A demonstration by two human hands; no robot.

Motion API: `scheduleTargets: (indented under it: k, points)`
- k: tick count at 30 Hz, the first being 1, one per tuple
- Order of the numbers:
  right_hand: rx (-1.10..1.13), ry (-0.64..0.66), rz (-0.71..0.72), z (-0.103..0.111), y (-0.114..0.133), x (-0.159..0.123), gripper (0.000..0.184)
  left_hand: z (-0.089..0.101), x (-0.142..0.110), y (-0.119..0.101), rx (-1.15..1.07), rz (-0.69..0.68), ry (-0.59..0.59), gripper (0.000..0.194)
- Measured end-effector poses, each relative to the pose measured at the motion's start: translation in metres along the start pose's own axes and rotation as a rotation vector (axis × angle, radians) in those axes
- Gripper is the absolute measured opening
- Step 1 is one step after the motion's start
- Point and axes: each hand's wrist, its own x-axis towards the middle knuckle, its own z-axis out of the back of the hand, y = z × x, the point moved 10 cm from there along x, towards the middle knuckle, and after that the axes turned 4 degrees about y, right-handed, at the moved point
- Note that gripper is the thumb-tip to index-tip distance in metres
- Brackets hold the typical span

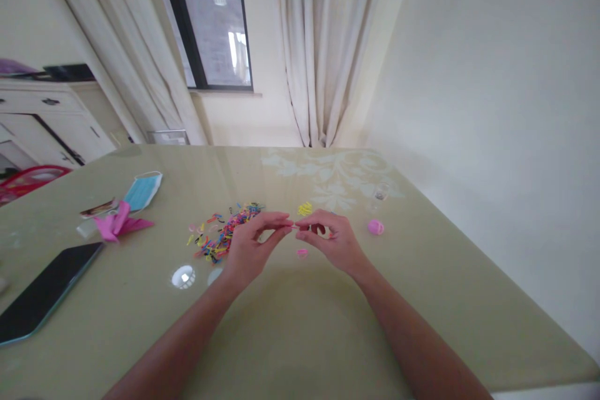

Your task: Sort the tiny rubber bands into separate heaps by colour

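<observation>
Held a thin piece (294,227) pinched between left hand (248,247) and right hand (334,239). Had a multicoloured pile (232,231) left of the grip, and right of it a clear, container-like object (381,190), contents too blurred to tell.

Single head-worn view — forward and down across the table (300,337)
It looks from above and behind the left hand (247,249) and right hand (336,239), both close — the window (210,19) farther back, toward the top
</observation>
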Motion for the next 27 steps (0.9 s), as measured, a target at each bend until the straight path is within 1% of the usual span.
scheduleTargets:
  k: [3, 5, 6, 8, 9, 10, 11, 12, 13, 15, 16, 17, 19, 21, 22, 24, 27]
  points:
    - [0.034, 0.006, -0.013, -0.001, 0.0, 0.0, 0.023, -0.006, 0.004, -0.001, -0.029, -0.004, 0.055, 0.028]
    - [0.04, 0.008, -0.042, 0.002, -0.003, 0.001, 0.023, -0.009, 0.011, -0.004, 0.016, -0.003, 0.135, 0.026]
    - [0.039, 0.017, -0.061, 0.003, -0.006, 0.002, 0.023, -0.012, 0.016, -0.006, 0.06, -0.002, 0.199, 0.023]
    - [0.021, 0.062, -0.107, 0.005, -0.013, 0.003, 0.022, -0.022, 0.025, -0.007, 0.173, 0.021, 0.387, 0.018]
    - [0.0, 0.1, -0.13, 0.004, -0.016, 0.003, 0.021, -0.029, 0.028, -0.005, 0.228, 0.037, 0.505, 0.015]
    - [-0.027, 0.143, -0.153, 0.003, -0.02, 0.003, 0.02, -0.032, 0.032, -0.003, 0.28, 0.057, 0.596, 0.015]
    - [-0.058, 0.19, -0.177, 0.001, -0.025, 0.002, 0.018, -0.032, 0.037, 0.001, 0.334, 0.074, 0.654, 0.016]
    - [-0.092, 0.236, -0.2, -0.001, -0.029, 0.001, 0.016, -0.029, 0.044, 0.005, 0.397, 0.088, 0.67, 0.017]
    - [-0.124, 0.279, -0.223, -0.004, -0.035, -0.001, 0.015, -0.024, 0.052, 0.009, 0.459, 0.095, 0.655, 0.018]
    - [-0.174, 0.351, -0.262, -0.01, -0.045, -0.006, 0.014, -0.012, 0.067, 0.017, 0.577, 0.105, 0.591, 0.021]
    - [-0.192, 0.379, -0.276, -0.013, -0.049, -0.008, 0.015, -0.008, 0.072, 0.022, 0.639, 0.111, 0.579, 0.021]
    - [-0.205, 0.402, -0.285, -0.016, -0.053, -0.01, 0.015, -0.005, 0.074, 0.029, 0.699, 0.116, 0.592, 0.02]
    - [-0.22, 0.43, -0.289, -0.021, -0.057, -0.014, 0.017, -0.006, 0.069, 0.044, 0.806, 0.14, 0.684, 0.018]
    - [-0.233, 0.437, -0.282, -0.023, -0.058, -0.015, 0.02, -0.005, 0.058, 0.061, 0.891, 0.205, 0.783, 0.015]
    - [-0.239, 0.434, -0.277, -0.023, -0.058, -0.015, 0.021, -0.004, 0.052, 0.069, 0.927, 0.249, 0.812, 0.014]
    - [-0.248, 0.427, -0.273, -0.022, -0.058, -0.015, 0.022, 0.0, 0.042, 0.08, 0.987, 0.321, 0.832, 0.011]
    - [-0.241, 0.419, -0.27, -0.021, -0.059, -0.014, 0.026, -0.002, 0.035, 0.084, 1.039, 0.34, 0.844, 0.005]
